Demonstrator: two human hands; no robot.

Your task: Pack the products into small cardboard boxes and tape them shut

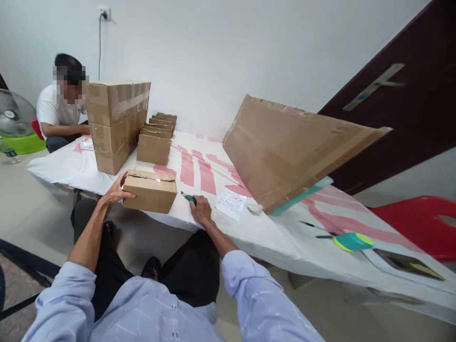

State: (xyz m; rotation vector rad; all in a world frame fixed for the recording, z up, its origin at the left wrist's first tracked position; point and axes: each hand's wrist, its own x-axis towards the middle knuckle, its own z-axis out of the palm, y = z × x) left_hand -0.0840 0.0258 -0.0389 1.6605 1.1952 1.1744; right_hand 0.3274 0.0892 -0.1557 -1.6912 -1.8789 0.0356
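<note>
A small brown cardboard box point(149, 197) sits at the table's near edge, its top flaps folded over with a ragged seam. My left hand point(116, 190) grips the box's left end, thumb on the front face and fingers behind. To the right of the box, my right hand point(201, 209) rests low over the tablecloth, closed on a green-handled utility knife point(188, 197) whose tip points left toward the box. Knife and box are apart. Right of that hand lies a handwritten sheet of paper point(231, 203).
Stacked taped boxes point(117, 126) stand at the left, beside a row of cardboard pieces point(156, 147). A large cardboard sheet point(299, 147) leans on the right. Beyond it lie a tape roll point(352, 242) and a tablet point(409, 264). Another person point(60, 111) sits at the far left.
</note>
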